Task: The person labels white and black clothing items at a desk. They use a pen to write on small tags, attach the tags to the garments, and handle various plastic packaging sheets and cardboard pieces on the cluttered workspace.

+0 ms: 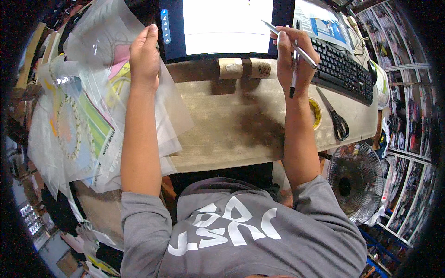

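A large drawing display (227, 23) stands at the far side of the table, showing a bright white page with a blue tool strip. My left hand (144, 58) is closed at its left edge, thumb uppermost; whatever lies within the curled fingers is hidden. Over the right side of the display, my right hand (299, 58) grips a silver stylus (306, 57), its tip pointing up and left toward the page. A second pen, white with a black end (293, 81), hangs from the same hand, pointing toward me.
Layered translucent sheets with coloured drawings (88, 125) cover the left side. Two cardboard rolls (230, 69) sit below the display. To the right are a black keyboard (343, 69), yellow tape (315, 113), scissors (336, 118) and, lower down, a fan (356, 180). Packed shelves (408, 116) stand beyond.
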### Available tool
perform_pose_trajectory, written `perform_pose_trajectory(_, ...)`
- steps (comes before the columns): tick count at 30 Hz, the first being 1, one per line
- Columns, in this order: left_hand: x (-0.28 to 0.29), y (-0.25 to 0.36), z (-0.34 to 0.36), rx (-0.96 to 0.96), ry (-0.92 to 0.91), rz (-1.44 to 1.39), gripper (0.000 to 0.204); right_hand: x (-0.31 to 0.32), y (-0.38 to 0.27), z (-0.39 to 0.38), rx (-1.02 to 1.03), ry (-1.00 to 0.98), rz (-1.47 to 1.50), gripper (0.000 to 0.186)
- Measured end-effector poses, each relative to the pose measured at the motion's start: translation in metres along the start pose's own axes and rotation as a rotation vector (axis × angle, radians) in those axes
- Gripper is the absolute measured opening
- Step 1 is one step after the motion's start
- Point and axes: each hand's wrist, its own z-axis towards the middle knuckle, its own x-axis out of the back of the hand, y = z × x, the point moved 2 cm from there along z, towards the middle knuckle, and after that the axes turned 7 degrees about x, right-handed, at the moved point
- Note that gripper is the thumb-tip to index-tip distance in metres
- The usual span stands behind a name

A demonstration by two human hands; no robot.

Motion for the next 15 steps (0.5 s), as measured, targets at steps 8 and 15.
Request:
perform_pose_trajectory(8,0.003,-0.004,0.005,-0.04,0.009,0.034,0.027,0.003,0.01,-0.004,-0.055,-0.012,-0.012,0.011)
perform_pose_trajectory(15,0.007,-0.007,0.008,-0.022,0.033,0.03,0.028,0.019,-0.002,0.001,-0.207,0.014,0.013,0.018)
